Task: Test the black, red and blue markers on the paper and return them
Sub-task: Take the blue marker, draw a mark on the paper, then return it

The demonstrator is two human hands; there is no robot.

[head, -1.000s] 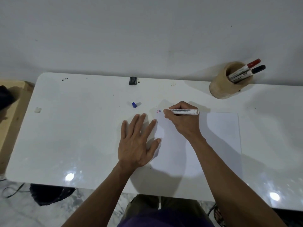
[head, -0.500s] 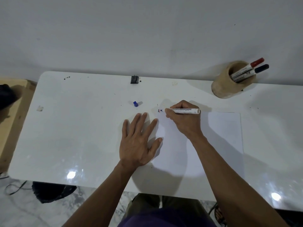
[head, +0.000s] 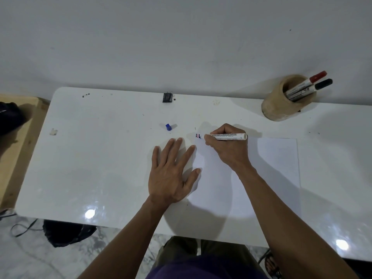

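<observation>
My right hand (head: 227,150) grips the uncapped blue marker (head: 229,136), its tip on the top left corner of the white paper (head: 271,168). Short black, red and blue strokes (head: 198,136) sit just left of the tip. Flat on the table lies my left hand (head: 171,174), fingers spread, thumb and forefinger on the paper's left edge. The blue cap (head: 168,127) rests on the table beyond my left hand. The red marker (head: 308,82) and the black marker (head: 314,88), both capped, lean in a round wooden holder (head: 279,105) at the back right.
The white table (head: 100,158) stands against a white wall. A small black object (head: 167,97) lies at its back edge. A wooden surface (head: 14,150) adjoins the table's left side. A dark bag (head: 66,232) lies on the floor under the front left edge.
The blue mark beside the black and red strokes has grown a little. Both hands stay almost where they were.
</observation>
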